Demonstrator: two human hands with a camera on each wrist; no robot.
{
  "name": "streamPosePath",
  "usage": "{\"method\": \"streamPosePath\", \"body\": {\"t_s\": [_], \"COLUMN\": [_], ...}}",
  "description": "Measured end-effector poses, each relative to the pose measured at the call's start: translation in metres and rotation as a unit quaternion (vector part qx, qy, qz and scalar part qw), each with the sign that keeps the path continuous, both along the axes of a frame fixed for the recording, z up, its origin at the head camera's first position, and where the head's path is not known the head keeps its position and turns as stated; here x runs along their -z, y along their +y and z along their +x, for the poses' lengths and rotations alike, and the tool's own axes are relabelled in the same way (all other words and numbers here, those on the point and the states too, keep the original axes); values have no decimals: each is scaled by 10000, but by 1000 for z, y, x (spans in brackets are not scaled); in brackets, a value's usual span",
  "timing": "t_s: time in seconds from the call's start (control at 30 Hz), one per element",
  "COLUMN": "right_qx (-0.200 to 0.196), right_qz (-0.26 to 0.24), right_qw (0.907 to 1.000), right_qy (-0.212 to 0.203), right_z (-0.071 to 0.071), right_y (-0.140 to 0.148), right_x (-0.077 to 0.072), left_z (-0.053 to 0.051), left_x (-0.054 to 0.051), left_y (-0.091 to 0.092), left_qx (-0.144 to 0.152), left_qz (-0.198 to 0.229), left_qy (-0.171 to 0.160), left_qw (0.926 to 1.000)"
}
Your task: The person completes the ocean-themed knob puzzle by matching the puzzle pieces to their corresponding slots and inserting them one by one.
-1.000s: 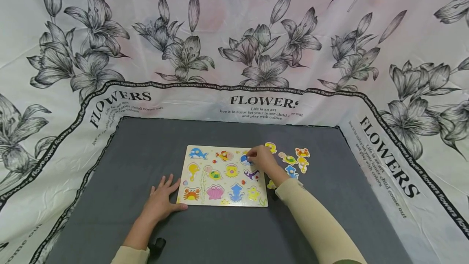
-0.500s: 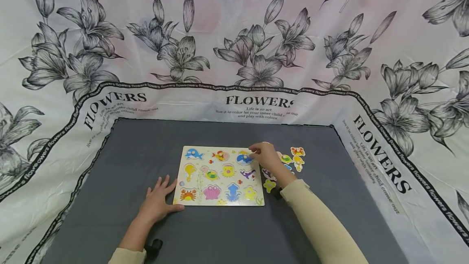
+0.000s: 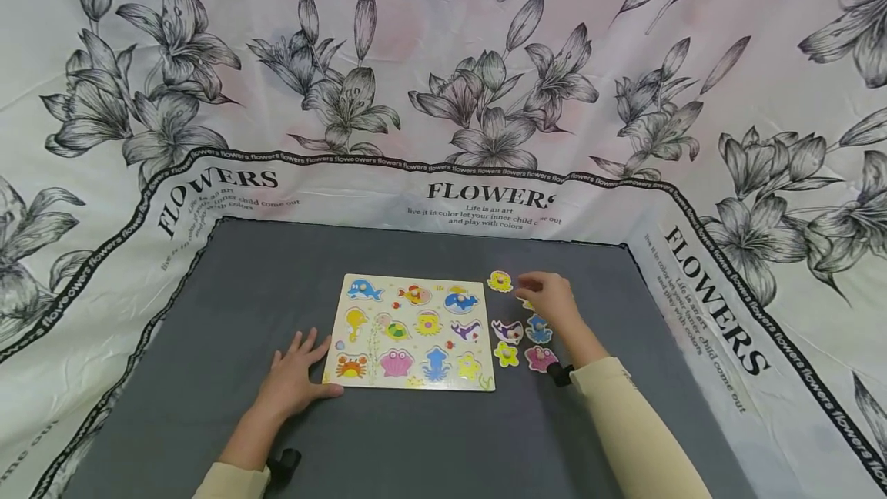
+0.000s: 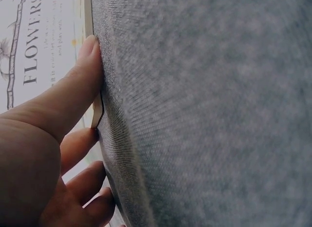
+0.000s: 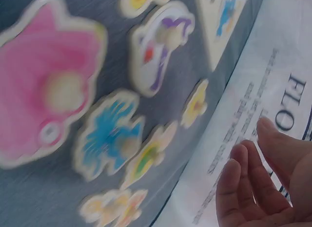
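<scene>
Moved: right hand [image 3: 552,300], off the board to loose puzzle pieces [image 3: 537,360]; thumb-fingers apart.
Surface: gray cloth [image 3: 409,437], floral fabric [image 3: 416,45] around.
Puzzle board [image 3: 403,313]: one, mid-cloth; left hand [image 3: 294,372] spread at corner.
Pieces: six, head view.

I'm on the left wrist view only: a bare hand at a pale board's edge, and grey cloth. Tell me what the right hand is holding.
Observer: Nothing. The right wrist view shows a gap between the thumb and fingertips of the person's bare right hand.
Operator: Name the loose piece closest to that wrist's camera.
Observer: A flat pink shell-shaped piece with a round pale knob.
Operator: Now give me the picture in the board's far right corner.
Observer: In the head view, a blue whale-shaped figure sits in that corner of the pale rectangular sea-animal board.
</scene>
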State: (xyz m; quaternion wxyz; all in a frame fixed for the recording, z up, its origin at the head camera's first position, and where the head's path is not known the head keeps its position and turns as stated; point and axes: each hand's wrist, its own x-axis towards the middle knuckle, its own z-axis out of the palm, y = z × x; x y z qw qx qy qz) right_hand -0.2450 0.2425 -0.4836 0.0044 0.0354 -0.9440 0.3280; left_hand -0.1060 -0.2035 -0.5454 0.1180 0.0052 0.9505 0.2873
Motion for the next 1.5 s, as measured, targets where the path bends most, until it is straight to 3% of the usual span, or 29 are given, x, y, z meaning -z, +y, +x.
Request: {"method": "streamPosePath", "body": {"t_s": [0.47, 0.77, 1.03, 1.3, 1.5], "right_qx": [509, 837, 988, 1104, 1255], "right_qz": [62, 190, 279, 306, 267], "right_qw": [9985, 9960, 9935, 9923, 9906], "right_qy": [184, -239, -497, -463, -469], "right_z": [9, 9, 9, 10, 10], "right_y": [47, 67, 76, 77, 76], "right_x": [9, 28, 46, 50, 50], "left_z": [-3, -3, -1, 0, -1], "left_x": [-6, -10, -8, 0, -1], "left_y": [-5, -5, -4, -4, -3], "left_qx": [2, 20, 86, 114, 108], "left_qz": [-93, -115, -44, 33, 13], "left_qy": [-33, -38, -79, -125, -82], "left_qw": [10000, 9999, 9999, 9999, 9999]}}
